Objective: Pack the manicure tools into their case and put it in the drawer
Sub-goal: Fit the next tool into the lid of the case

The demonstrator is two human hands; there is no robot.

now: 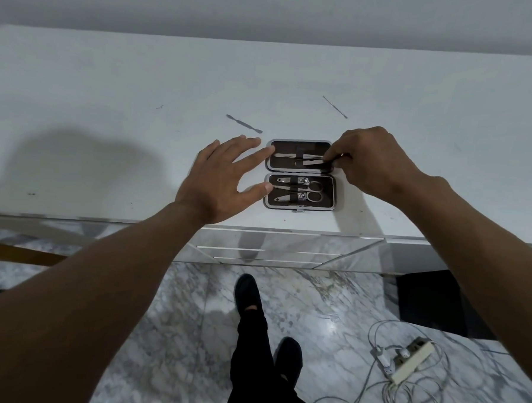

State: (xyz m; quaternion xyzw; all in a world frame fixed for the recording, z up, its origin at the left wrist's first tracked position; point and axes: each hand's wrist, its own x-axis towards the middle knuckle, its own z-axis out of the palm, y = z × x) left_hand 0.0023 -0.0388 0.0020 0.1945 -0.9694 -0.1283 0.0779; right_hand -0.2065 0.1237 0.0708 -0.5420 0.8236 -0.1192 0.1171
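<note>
Centrally, the right grip (374,164) pinched a tool (311,163) in the case (334,194)'s upper half; it needed sliding flat under the strap (298,156), the spread left grip (219,180) bracing.

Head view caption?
Right hand pinches a tool in the open manicure case, left hand at its edge; two tools lie outside.

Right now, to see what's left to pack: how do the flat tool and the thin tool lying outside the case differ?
The flat tool is broader, with widened ends; the thin tool is a needle-like rod. The flat tool lies by the case's far left corner, near the left hand; the thin tool lies farther back, beyond the right hand. Both lie loose on the table, slanting alike.
</note>
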